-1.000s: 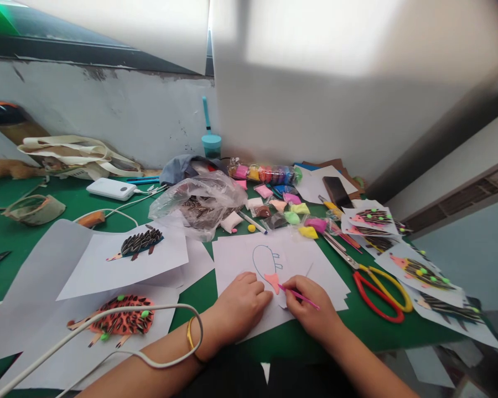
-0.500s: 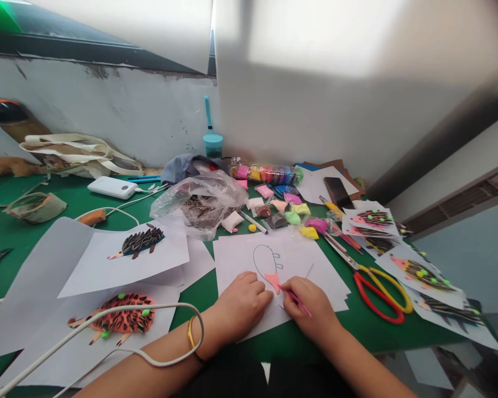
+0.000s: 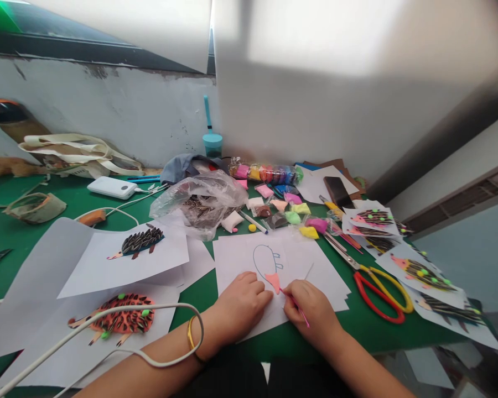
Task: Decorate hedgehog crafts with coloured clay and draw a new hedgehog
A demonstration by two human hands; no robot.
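Note:
A white sheet (image 3: 315,271) lies on the green table (image 3: 357,326) with a blue outline drawing of an animal (image 3: 263,260) and a pink clay patch (image 3: 273,279) at its lower end. My left hand (image 3: 240,307) rests curled on the sheet just left of the pink patch, pressing the paper. My right hand (image 3: 313,309) grips a thin pink stick tool (image 3: 297,309), whose tip touches the lower edge of the pink patch. A yellow bangle (image 3: 190,334) circles my left wrist.
Red and yellow scissors (image 3: 377,287) lie right of the sheet. Finished seed hedgehog pictures (image 3: 419,273) are stacked at the right, and another hedgehog picture (image 3: 139,243) lies at the left. Coloured clay packets (image 3: 292,213), a plastic bag of seeds (image 3: 203,204), a power bank (image 3: 112,188) and a white cable (image 3: 149,307) lie around.
My right hand has turned the pink stick from pointing right to pointing more downward, keeping its tip by the pink patch. The left hand has stayed in place.

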